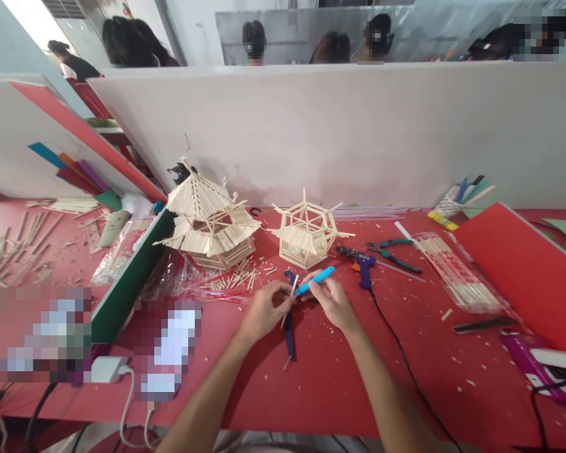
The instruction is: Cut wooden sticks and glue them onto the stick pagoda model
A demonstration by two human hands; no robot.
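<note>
My left hand [268, 309] pinches a short wooden stick [294, 286] over the red table. In my right hand [331, 301] is a bright blue marker [316, 280], its lower end close to the stick. Beneath both hands lies a dark blue-handled tool [289, 336], partly covered by my fingers. Just beyond stands a small stick pavilion frame [306, 233], its roof only partly covered with sticks. To its left is a larger two-tiered stick pavilion [212, 220]. Short cut stick pieces [238, 277] are scattered near its base.
Right of my hands lie a purple glue gun [365, 267] with a black cable, green-handled pliers [393, 250] and a bagged pack of sticks [457, 270]. A phone [172, 349] lies at the left by a green divider [129, 283]. A white partition [334, 132] closes the back; people sit beyond.
</note>
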